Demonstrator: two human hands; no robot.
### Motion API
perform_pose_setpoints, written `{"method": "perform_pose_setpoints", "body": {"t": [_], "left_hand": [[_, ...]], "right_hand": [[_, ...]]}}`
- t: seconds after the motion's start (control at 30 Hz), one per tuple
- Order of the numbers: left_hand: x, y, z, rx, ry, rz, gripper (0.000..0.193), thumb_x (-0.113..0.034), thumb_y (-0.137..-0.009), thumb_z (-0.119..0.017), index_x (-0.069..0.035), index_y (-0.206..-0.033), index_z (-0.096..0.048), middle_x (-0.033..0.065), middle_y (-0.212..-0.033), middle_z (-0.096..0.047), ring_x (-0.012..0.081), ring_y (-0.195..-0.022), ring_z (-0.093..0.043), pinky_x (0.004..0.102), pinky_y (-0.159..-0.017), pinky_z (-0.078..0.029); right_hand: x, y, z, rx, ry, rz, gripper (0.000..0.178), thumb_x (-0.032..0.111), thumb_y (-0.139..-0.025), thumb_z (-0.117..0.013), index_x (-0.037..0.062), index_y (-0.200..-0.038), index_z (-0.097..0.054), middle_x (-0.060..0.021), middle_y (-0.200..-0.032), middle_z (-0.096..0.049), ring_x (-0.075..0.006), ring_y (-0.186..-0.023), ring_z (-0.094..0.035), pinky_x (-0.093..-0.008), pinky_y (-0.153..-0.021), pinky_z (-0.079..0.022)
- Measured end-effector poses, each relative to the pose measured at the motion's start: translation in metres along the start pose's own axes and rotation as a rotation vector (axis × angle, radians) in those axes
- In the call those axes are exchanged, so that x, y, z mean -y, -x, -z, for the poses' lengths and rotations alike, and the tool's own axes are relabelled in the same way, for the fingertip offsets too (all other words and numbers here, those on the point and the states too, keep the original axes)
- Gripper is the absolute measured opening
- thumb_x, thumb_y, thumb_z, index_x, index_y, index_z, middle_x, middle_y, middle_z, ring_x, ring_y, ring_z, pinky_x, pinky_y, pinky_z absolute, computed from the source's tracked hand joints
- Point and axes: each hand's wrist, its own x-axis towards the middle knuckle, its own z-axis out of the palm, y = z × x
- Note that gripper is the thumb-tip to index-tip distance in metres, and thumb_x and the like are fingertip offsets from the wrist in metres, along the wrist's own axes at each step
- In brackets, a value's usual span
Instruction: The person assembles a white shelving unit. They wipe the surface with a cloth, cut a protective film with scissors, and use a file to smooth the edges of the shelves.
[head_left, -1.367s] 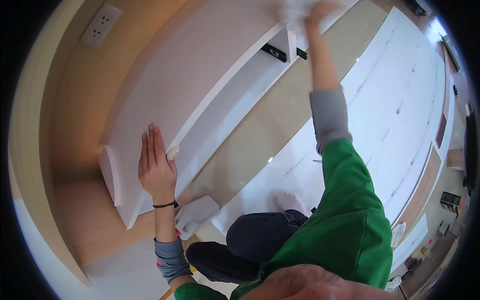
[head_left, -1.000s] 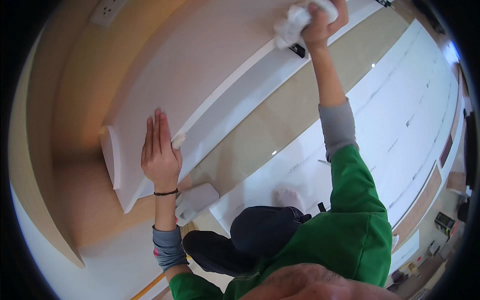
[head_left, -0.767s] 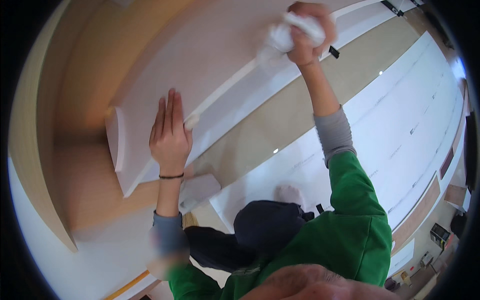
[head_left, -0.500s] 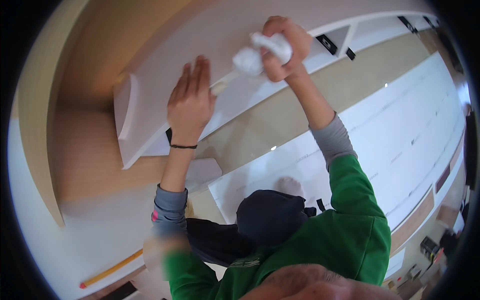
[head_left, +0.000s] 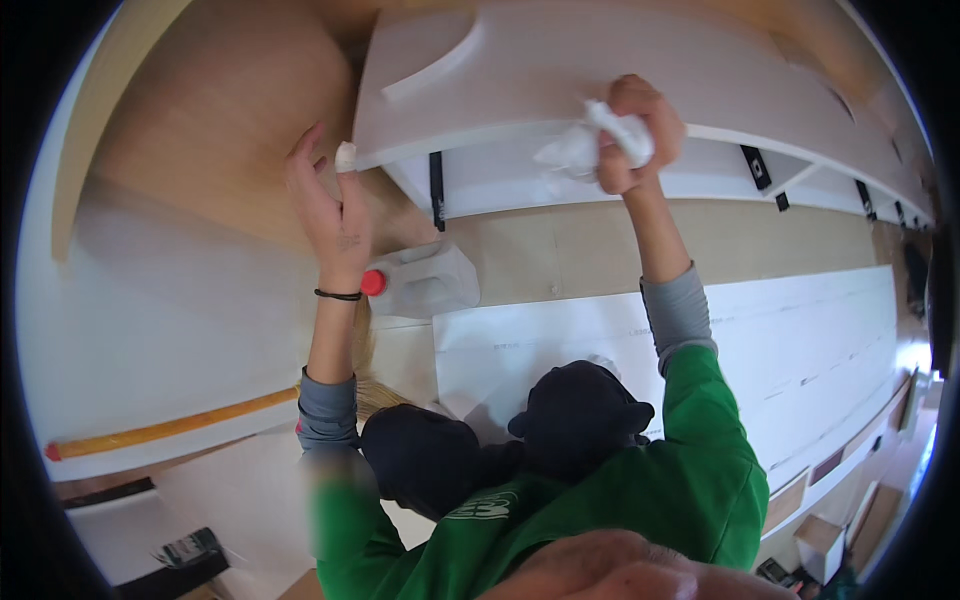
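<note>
My right hand (head_left: 643,135) is closed round a crumpled white cloth (head_left: 572,150), blurred by motion, at the front edge of a pale furniture panel (head_left: 560,65). Whether the cloth touches the panel I cannot tell. My left hand (head_left: 335,220) holds nothing, its fingers apart and the thumb tip wrapped in a white covering (head_left: 345,157). It is raised beside the panel's left corner, in front of a light wood surface (head_left: 220,130). A curved white strip (head_left: 440,60) stands on the panel's left end.
Below my left hand stands a translucent jug (head_left: 430,285) with a red cap. Broom bristles (head_left: 378,395) and an orange pole (head_left: 190,415) lie to the left. A white sheet (head_left: 790,340) covers floor at right. Black fittings (head_left: 437,190) hang under the panel.
My left hand has lifted off the panel and moved left. My right hand, still holding the cloth, has shifted right and lower in view. The view has turned, bringing the jug into sight.
</note>
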Motion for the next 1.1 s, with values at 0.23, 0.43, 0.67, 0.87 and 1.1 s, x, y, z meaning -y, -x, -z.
{"method": "perform_pose_setpoints", "body": {"t": [0.23, 0.43, 0.67, 0.87, 1.1], "left_hand": [[0.056, 0.029, 0.011, 0.175, 0.665, 0.471, 0.029, -0.008, -0.105, -0.055, 0.004, -0.131, -0.06, 0.0116, -0.129, -0.065, 0.0204, -0.121, -0.061, 0.034, -0.099, -0.053], [0.057, 0.031, 0.008, 0.156, 0.915, 0.526, 0.021, -0.003, -0.103, -0.058, 0.005, -0.121, -0.067, 0.0096, -0.119, -0.069, 0.016, -0.109, -0.066, 0.0297, -0.094, -0.054], [0.048, 0.024, 0.014, 0.132, 1.014, 0.592, 0.019, 0.004, -0.099, -0.059, 0.006, -0.114, -0.069, 0.0086, -0.109, -0.069, 0.0147, -0.101, -0.067, 0.0288, -0.09, -0.054], [0.065, 0.034, 0.01, 0.171, 1.039, 0.41, 0.024, -0.002, -0.099, -0.059, 0.005, -0.121, -0.067, 0.0095, -0.116, -0.068, 0.0163, -0.104, -0.067, 0.0298, -0.095, -0.052], [0.053, 0.021, 0.011, 0.205, 1.083, 0.512, 0.035, -0.012, -0.095, -0.074, 0.002, -0.125, -0.066, 0.0053, -0.113, -0.067, 0.0122, -0.101, -0.064, 0.0272, -0.091, -0.052]], "right_hand": [[0.018, 0.004, -0.083, 0.197, -0.084, 0.079, 0.027, 0.014, -0.052, -0.061, 0.0042, -0.077, -0.059, -0.0085, -0.067, -0.056, -0.028, -0.055, -0.054, -0.0356, -0.05, -0.044], [0.035, 0.01, -0.134, 0.351, -0.122, 0.245, 0.024, 0.019, -0.055, -0.065, 0.0026, -0.073, -0.06, -0.0072, -0.066, -0.056, -0.029, -0.051, -0.052, -0.0355, -0.047, -0.041], [0.058, 0.014, -0.193, 0.386, -0.203, 0.22, 0.022, 0.022, -0.052, -0.063, 0.0079, -0.069, -0.06, -0.002, -0.063, -0.055, -0.0216, -0.049, -0.051, -0.0328, -0.048, -0.041], [0.054, 0.015, -0.209, 0.37, -0.299, 0.17, 0.024, 0.023, -0.063, -0.068, 0.0042, -0.076, -0.063, -0.0088, -0.069, -0.061, -0.0273, -0.058, -0.06, -0.0338, -0.055, -0.049], [0.0, -0.074, -0.106, 0.233, 0.562, -0.269, 0.03, 0.016, -0.089, -0.064, -0.0017, -0.109, -0.051, -0.0134, -0.096, -0.058, -0.0206, -0.081, -0.06, -0.0358, -0.077, -0.052]]}}
